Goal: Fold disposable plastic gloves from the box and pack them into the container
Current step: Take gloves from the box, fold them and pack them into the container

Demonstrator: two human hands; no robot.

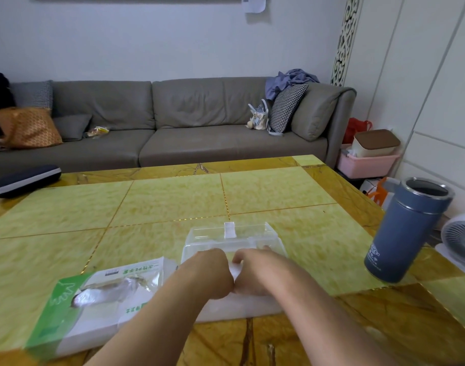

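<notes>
L to R: one green-and-white cardboard glove box [94, 305] w/ a glove poking from its slot, then left hand [210, 276] and right hand [255, 273], knuckles touching, both curled and pinching one white folded plastic glove [236, 270] just in front of one clear plastic container [234, 240], lid up. One blue-grey steel flask [408, 231] far right. Risk: the thin film probably springs open if the pinch loosens, so the fold is lost before packing.

1. The table [173, 202] has a yellow-green tiled top with a brown marbled border.
2. A green-and-white glove box [94, 310] lies near the front edge, left.
3. A clear plastic container [234, 239] sits mid-table.
4. A blue flask [408, 231] stands by the right edge.
5. A dark case [25, 180] rests at the far-left corner.
</notes>
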